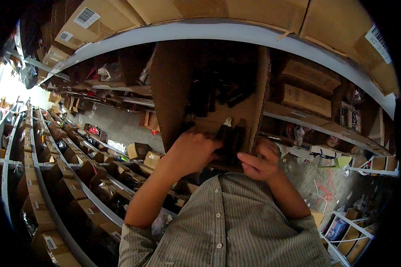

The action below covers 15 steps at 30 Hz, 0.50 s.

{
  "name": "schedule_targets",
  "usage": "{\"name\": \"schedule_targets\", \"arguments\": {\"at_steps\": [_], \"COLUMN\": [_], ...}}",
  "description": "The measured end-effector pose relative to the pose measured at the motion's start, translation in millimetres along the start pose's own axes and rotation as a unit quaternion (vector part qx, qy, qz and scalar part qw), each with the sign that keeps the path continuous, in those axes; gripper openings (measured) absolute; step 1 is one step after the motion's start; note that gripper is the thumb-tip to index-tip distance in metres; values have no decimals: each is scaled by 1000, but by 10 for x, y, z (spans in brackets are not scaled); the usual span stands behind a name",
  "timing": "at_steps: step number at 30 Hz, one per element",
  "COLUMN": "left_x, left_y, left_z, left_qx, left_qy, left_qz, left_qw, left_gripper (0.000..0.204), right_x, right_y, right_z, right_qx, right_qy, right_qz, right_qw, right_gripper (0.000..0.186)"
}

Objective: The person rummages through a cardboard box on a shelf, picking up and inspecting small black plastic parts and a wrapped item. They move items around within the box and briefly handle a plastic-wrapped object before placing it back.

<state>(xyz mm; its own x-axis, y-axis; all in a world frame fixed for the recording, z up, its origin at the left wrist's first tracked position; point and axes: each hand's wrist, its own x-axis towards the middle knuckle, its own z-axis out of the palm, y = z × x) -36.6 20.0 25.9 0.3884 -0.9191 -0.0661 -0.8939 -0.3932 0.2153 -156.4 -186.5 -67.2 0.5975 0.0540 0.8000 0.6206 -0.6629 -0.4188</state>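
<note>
A deep open cardboard box (169,98) is tilted toward me, its near edge close to my shirt. Dark, slim items lie in its shadowed far part, too dim to name. More dark, elongated pieces (234,138) stand near the front, one beside a small pale tip. My left hand (189,153) reaches in over the near left side, fingers curled against these pieces; its fingertips are partly hidden. At the near right corner, my right hand (262,160) is closed around the box wall, with the thumb pointing inward by the dark pieces.
A pale metal shelf beam (236,32) with closed cartons (236,11) crosses above the box. Brown boxes (307,100) fill the shelf at right. Rows of open bins (71,191) run along the left. Scraps litter the concrete floor (329,178) at right.
</note>
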Motion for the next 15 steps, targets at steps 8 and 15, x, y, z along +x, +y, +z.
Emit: {"name": "schedule_targets", "arguments": {"at_steps": [8,15], "left_x": [-175,-171], "left_y": [-124,-214], "left_z": [-90,-20], "left_qx": [45,94], "left_qy": [-4,3], "left_qz": [-78,-80], "left_qw": [996,992], "left_gripper": [16,15], "right_x": [-41,-6], "right_y": [19,19], "right_z": [5,35], "right_qx": [-5,-9], "right_qy": [-3,13], "right_qz": [-7,-14], "right_qw": [1000,1000], "right_gripper": [26,32]}}
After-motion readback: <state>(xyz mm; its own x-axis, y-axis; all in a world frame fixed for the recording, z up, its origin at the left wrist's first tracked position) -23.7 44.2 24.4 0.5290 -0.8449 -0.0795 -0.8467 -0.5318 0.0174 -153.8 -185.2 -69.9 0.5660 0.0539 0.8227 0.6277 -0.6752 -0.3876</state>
